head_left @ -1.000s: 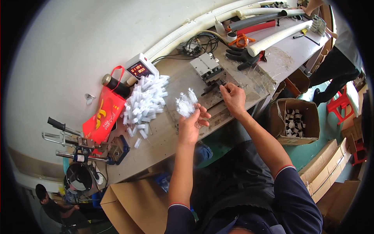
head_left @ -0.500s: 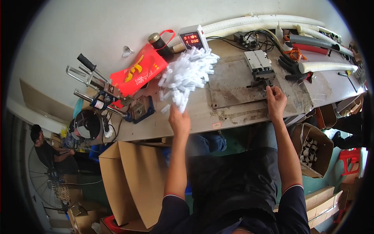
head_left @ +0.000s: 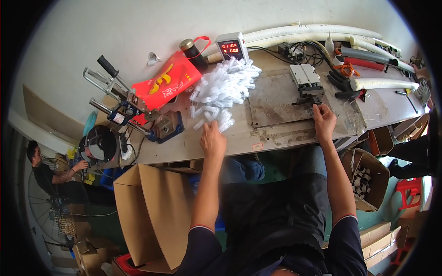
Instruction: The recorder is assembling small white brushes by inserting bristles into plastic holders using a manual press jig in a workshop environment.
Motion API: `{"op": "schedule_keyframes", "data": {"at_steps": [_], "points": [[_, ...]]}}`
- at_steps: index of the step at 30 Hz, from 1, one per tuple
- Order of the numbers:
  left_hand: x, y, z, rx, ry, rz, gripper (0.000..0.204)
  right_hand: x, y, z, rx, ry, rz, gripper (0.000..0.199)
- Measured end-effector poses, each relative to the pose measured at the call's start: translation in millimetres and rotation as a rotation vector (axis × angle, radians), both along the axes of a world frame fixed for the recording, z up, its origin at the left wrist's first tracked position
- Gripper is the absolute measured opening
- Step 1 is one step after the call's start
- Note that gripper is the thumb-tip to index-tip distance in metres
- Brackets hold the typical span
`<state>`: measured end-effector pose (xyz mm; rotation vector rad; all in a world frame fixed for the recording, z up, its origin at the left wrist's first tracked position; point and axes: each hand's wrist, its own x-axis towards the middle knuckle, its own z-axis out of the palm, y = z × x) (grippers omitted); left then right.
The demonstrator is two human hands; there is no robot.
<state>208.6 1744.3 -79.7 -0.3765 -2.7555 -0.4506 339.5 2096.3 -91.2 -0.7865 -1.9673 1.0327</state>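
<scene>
A loose heap of clear-white, ribbed plastic pieces (head_left: 225, 85) lies on the workbench (head_left: 184, 149). My left hand (head_left: 213, 140) is at the heap's near edge, its fingers drawn together against the closest pieces. What those fingers hold, if anything, is hidden. To the right, a small metal press-like fixture (head_left: 306, 82) with a pale block on top stands on a worn steel plate (head_left: 271, 103). My right hand (head_left: 325, 122) is pinched closed right at the fixture's front end. Whatever sits between its fingertips is too small to make out.
Behind the heap stand a counter box with a red display (head_left: 231, 46), a dark flask (head_left: 192, 53) and a red bag (head_left: 165, 83). A lever press (head_left: 133, 112) is at left. White hoses (head_left: 313, 31) and a black glove (head_left: 343, 85) lie right. Below is an open carton (head_left: 154, 207).
Several pieces at the heap's near edge have shifted around my left fingertips. My right hand stays by the fixture. At far left, a person's arm has moved toward the bench.
</scene>
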Motion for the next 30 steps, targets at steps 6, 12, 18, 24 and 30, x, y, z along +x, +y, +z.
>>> {"op": "schedule_keyframes", "data": {"at_steps": [6, 12, 18, 24, 30], "points": [[-3, 12, 2, 0.047, 0.05, -0.021, 0.021, -3, 2, -1, 0.024, -0.008, 0.011, 0.031], [-9, 21, 4, 0.038, -0.053, 0.02, 0.029, -2, 5, -7, -0.002, 0.039, 0.037, 0.033], [-5, 6, -13, 0.328, 0.033, -0.139, 0.021, 1, 5, -5, -0.006, 0.043, 0.057, 0.03], [-33, -39, -17, 0.642, 0.193, 0.129, 0.026, -3, -31, 0, 0.189, 0.138, 0.165, 0.02], [-43, -49, -19, 0.458, 0.227, 0.238, 0.028, -57, -163, 29, 0.358, 0.111, 0.602, 0.013]]}}
